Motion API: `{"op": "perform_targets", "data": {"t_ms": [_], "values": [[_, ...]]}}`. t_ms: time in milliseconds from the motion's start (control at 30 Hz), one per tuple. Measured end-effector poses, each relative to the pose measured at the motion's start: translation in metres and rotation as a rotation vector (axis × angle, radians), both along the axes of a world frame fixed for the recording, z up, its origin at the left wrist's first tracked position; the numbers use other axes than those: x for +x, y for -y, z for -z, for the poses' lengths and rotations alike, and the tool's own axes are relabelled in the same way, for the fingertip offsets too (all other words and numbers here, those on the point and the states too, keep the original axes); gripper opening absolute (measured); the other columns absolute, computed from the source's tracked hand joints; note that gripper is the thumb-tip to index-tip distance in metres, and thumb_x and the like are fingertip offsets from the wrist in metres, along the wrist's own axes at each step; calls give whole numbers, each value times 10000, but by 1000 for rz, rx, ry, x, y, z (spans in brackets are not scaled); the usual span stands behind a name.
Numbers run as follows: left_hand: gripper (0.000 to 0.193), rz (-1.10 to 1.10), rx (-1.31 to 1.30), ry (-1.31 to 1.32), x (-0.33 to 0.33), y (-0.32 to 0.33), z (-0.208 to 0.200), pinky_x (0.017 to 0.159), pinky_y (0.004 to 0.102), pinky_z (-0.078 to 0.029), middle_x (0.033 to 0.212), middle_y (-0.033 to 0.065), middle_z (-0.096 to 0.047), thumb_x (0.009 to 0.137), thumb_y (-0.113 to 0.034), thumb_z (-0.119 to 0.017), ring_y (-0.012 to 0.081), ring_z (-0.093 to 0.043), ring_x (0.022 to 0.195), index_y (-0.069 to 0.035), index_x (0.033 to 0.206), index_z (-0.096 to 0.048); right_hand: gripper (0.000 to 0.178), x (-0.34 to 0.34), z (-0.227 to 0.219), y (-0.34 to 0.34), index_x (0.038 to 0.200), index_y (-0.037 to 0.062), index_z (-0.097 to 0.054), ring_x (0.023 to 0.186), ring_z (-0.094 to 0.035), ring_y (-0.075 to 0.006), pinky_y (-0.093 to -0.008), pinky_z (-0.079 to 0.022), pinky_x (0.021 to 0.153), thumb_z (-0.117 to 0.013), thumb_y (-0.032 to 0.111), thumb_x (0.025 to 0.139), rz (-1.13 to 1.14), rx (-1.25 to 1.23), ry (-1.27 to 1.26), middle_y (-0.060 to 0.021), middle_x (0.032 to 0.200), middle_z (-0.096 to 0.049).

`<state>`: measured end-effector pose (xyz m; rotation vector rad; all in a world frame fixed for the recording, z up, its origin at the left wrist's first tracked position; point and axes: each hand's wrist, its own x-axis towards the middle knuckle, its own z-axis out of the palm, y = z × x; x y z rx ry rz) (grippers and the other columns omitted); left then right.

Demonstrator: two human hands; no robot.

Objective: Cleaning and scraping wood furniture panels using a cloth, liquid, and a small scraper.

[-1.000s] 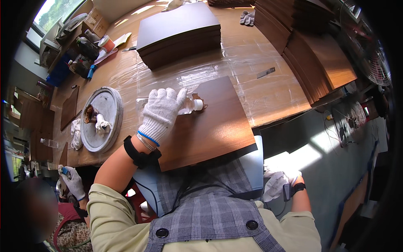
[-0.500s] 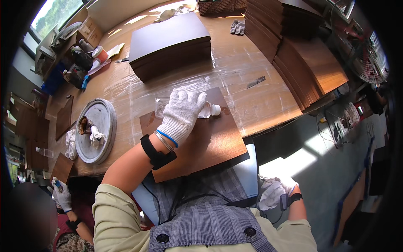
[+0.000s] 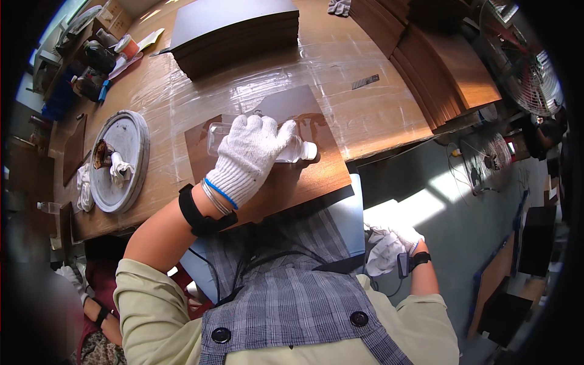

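Clear bottle (image 3: 291,152) gripped in left hand (image 3: 248,152), cloth (image 3: 383,254) bunched in right hand (image 3: 406,237); I reckon squeezing too hard could flood the board (image 3: 304,184)

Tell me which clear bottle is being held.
The clear bottle in the left hand, over the brown board; the other clear bottle, near the picture's left edge, has no hand on it.

On my end the left hand's glove (image 3: 249,149) shows white, blue at its cuff; the bottle (image 3: 217,139) is colourless, its cap (image 3: 309,151) white. Along the brown table's (image 3: 389,121) near edge I see a brown wood-grained board (image 3: 298,182); toward the left edge, a mottled grey disc (image 3: 131,137). The apron (image 3: 280,292) is grey plaid.
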<state>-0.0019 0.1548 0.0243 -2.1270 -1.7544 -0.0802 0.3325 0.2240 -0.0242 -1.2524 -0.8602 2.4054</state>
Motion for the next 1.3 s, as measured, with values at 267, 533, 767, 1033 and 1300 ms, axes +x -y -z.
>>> {"op": "perform_targets", "data": {"t_ms": [267, 533, 767, 1033, 1300], "values": [[504, -109, -96, -25, -18, 54, -6, 808, 371, -437, 920, 70, -542, 816, -140, -578, 249, -558, 871, -129, 1317, -524, 271, 0, 1, 17, 1066, 21, -577, 730, -541, -81, -223, -479, 688, -446, 254, 1020, -69, -13, -3, -48, 940, -591], [515, -270, -207, -66, -37, 117, -17, 821, 378, -458, 935, 73, -545, 812, -135, -601, 241, -571, 881, -118, 1321, -519, 283, -11, 10, 20, 1074, 18, -574, 720, -537, -78, -218, -477, 681, -439, 261, 1023, -179, -50, -28, -48, 938, -586], [698, -394, 34, 501, -79, 124, 0, 926, 391, -476, 1149, 129, -583, 717, -28, -753, 326, -591, 1028, -108, 1353, -478, 293, -25, 1, 10, 1082, 15, -572, 711, -533, -76, -214, -476, 675, -433, 267, 1026, -221, 10, -79, -49, 936, -583], [780, -640, 349, 1016, -153, 45, -26, 975, 358, -473, 1206, 142, -593, 692, -162, -826, 248, -572, 1144, -23, 1338, -411, 305, -13, -22, -33, 1090, 12, -570, 701, -529, -73, -210, -474, 668, -426, 274, 1030, -218, 125, -147, -50, 933, -578], [918, -541, 683, 1344, -257, 32, 70, 1018, 367, -440, 1268, 183, -540, 658, -107, -854, 276, -539, 1181, -44, 1385, -297, 439, -78, -64, -50, 1271, -11, -550, 923, -648, -226, -339, -529, 835, -521, 305, 967, -276, 1029, 367, -139, 1103, -667]]}}
